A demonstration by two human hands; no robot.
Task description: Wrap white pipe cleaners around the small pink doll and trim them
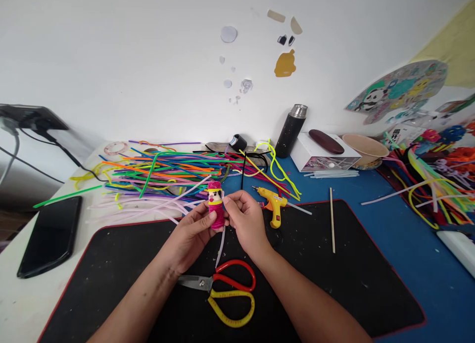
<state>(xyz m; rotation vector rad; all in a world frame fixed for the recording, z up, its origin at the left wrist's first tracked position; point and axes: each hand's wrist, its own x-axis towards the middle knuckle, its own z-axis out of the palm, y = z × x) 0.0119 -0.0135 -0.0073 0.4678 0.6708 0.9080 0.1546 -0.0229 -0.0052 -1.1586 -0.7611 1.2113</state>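
A small pink figure with a yellow-banded pink hat, white face and black hair stands upright between my hands. My left hand holds its body from the left, thumb across the front. At the right side of its head, my right hand pinches the end of a pale pipe cleaner, whose lower length hangs beneath the figure. Scissors with one red and one yellow handle lie below my hands on the black mat.
Many coloured pipe cleaners lie behind my hands. To the right are a yellow glue gun, a wooden stick, a black flask and a white box. A phone lies far left.
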